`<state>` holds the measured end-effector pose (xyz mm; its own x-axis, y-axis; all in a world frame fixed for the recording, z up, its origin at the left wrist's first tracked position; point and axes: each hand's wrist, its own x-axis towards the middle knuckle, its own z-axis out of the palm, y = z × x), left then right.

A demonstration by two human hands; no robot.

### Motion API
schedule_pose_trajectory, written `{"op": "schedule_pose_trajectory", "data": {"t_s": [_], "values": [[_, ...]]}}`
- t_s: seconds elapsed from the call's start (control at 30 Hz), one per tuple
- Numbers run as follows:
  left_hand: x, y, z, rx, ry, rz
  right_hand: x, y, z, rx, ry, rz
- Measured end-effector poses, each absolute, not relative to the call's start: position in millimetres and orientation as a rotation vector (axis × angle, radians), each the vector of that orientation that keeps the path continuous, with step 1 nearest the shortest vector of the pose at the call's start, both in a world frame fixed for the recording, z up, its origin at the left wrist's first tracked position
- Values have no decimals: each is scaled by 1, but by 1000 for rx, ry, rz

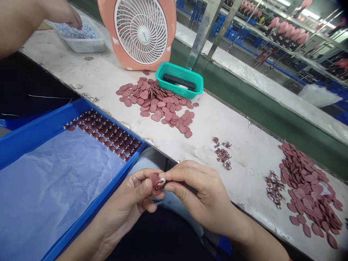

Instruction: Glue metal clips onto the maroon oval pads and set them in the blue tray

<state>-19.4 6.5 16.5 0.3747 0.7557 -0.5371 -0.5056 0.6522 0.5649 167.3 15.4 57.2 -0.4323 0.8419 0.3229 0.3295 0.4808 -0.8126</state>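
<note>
In front of my lap, my left hand (126, 199) grips a reddish-brown oval disc (154, 178) between thumb and fingers. My right hand (203, 195) pinches a small brown-and-white piece (161, 182) against the disc's face; its exact kind is too small to make out. On the bench lies a little cluster of similar small brown pieces (223, 156), beyond my right hand. A large heap of flat oval discs (160, 103) is spread farther back, some with small holes. To my left, a blue tray (130, 159) holds rows of discs with small pieces on them (106, 132).
An orange fan (110, 21) stands at the back beside a green basket (179, 90) with a black object inside. More discs (307, 192) and small pieces (274, 190) lie at right. A co-worker's hand (63, 12) reaches into a white tub (87, 45).
</note>
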Motion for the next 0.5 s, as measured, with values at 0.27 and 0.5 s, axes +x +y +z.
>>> {"op": "schedule_pose_trajectory", "data": {"t_s": [0.27,0.5], "values": [[-19,5,13,312,807,839,166,16,57,-941,-2030,784],[-19,2,11,283,816,844,166,12,56,-918,-2020,775]]}}
